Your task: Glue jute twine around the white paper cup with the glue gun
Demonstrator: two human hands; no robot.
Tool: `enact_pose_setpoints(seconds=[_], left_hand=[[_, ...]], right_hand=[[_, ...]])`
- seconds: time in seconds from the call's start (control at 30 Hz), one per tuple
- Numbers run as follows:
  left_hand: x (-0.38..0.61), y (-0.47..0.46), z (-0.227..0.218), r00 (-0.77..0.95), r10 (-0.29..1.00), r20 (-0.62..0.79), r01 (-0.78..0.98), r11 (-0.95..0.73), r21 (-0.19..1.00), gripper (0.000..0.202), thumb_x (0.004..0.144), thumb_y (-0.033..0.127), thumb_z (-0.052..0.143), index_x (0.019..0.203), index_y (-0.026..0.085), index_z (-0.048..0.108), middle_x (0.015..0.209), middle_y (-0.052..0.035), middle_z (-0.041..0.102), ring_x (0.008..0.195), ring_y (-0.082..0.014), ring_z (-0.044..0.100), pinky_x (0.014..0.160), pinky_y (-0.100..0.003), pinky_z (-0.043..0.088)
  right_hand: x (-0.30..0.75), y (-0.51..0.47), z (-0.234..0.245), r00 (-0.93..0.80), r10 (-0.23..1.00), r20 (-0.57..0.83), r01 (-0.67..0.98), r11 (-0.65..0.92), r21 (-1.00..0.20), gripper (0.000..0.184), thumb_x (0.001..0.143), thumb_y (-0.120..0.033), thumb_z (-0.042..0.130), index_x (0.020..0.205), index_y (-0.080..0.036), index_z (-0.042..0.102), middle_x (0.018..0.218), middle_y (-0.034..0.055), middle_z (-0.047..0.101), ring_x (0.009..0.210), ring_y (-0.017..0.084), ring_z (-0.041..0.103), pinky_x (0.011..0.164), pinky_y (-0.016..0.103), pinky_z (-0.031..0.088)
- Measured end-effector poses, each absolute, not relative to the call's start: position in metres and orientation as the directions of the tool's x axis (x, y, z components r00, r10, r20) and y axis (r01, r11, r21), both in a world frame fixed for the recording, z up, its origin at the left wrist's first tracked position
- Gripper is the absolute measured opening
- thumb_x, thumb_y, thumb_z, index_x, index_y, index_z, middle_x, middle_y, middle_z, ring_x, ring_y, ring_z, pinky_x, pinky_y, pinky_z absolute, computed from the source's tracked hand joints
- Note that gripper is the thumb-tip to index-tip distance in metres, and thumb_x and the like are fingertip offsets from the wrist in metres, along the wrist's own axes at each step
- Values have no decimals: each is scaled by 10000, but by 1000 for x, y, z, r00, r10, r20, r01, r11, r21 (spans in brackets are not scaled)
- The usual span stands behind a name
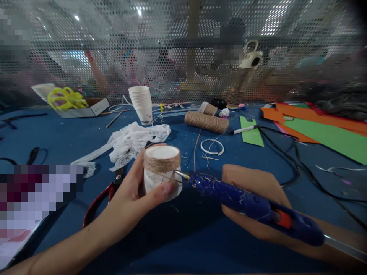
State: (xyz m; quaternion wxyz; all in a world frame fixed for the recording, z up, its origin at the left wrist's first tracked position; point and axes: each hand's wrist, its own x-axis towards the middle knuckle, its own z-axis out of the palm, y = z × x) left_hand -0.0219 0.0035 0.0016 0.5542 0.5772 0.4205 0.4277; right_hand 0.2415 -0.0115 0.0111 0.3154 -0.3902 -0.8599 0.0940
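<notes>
My left hand (143, 191) is wrapped round a white paper cup (151, 184) whose upper part is wound with brown twine (163, 164). My left thumb lies across the cup's front, near a loose strand of twine. In my right hand (255, 183) is a blue hot glue gun (229, 193), its metal nozzle touching or very close to the cup just below the wound band. The fingers of that hand are partly hidden behind the gun. A twine strand runs from near the nozzle up toward a twine spool (206, 122) lying on its side.
White lace (134, 141) lies behind the cup, with red-handled pliers or cutters (99, 202) left of my wrist. Further back stand stacked paper cups (141, 105) and a bottle (243, 76). Coloured sheets (329, 130) and black cables (298, 160) are at right, before a perforated metal screen (172, 49).
</notes>
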Motion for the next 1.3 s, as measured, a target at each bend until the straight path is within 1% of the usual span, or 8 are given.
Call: enact_pose_setpoints(seconds=[0.23, 0.33, 0.5, 0.7, 0.83, 1.0, 1.2, 1.3], left_hand=[[-21, 2, 1, 255, 966, 30, -73, -11, 997, 629, 857, 378, 798, 1417, 263, 535, 1248, -52, 727, 1144, -277, 644, 986, -333, 494], [-22, 1, 0, 263, 964, 26, -84, -4, 996, 624, 847, 384, 810, 1403, 282, 548, 1208, -32, 735, 1105, -253, 655, 959, -305, 496], [-22, 2, -1, 270, 963, -6, -129, 42, 991, 726, 832, 384, 831, 1463, 338, 474, 1262, -17, 700, 1123, -228, 634, 945, -276, 496], [-24, 3, -2, 302, 953, 11, -156, 37, 987, 631, 823, 373, 841, 1373, 331, 534, 1173, -4, 717, 1071, -217, 654, 895, -255, 523], [-24, 3, -2, 296, 955, 31, -151, 15, 988, 613, 825, 382, 831, 1373, 327, 562, 1210, -15, 730, 1115, -254, 673, 927, -293, 533], [-20, 0, 5, 199, 980, -25, -109, 48, 993, 757, 752, 441, 870, 1428, 330, 548, 1320, -23, 710, 1266, -301, 604, 1090, -367, 452], [-22, 2, 4, 247, 969, 3, -134, 31, 991, 760, 768, 430, 851, 1440, 309, 517, 1276, -66, 741, 1147, -339, 679, 1016, -438, 507], [-21, 0, 8, 227, 974, -28, -112, 55, 992, 774, 781, 434, 841, 1458, 298, 493, 1291, -74, 729, 1190, -354, 652, 1061, -454, 469]], right_hand=[[242, -9, 14, -504, 747, 435, 603, 664, -442, 244, 834, -175, 626, 722, -243, 419, 628, -58, 490, 483, 96, 445, 437, 259, 291], [243, -8, 16, -514, 746, 423, 599, 665, -445, 247, 841, -175, 618, 723, -246, 413, 633, -50, 498, 488, 103, 454, 439, 270, 301], [242, -9, 15, -514, 752, 413, 606, 659, -445, 252, 838, -143, 601, 727, -247, 400, 630, -57, 486, 471, 94, 437, 431, 260, 299], [242, -10, 13, -511, 728, 457, 603, 682, -413, 253, 814, -116, 589, 716, -236, 390, 613, -67, 462, 470, 78, 400, 432, 241, 267], [242, -10, 15, -511, 746, 426, 618, 664, -421, 245, 818, -116, 591, 715, -234, 402, 623, -63, 473, 474, 80, 409, 444, 240, 283], [243, -11, 15, -504, 750, 427, 613, 660, -436, 245, 831, -159, 605, 708, -232, 405, 626, -62, 469, 487, 83, 421, 460, 242, 284], [243, -10, 14, -491, 758, 429, 608, 651, -454, 258, 817, -149, 606, 694, -229, 393, 622, -63, 458, 494, 78, 418, 462, 232, 283], [243, -9, 16, -479, 759, 441, 610, 649, -455, 262, 818, -148, 609, 695, -229, 392, 615, -68, 447, 483, 73, 400, 452, 230, 265]])
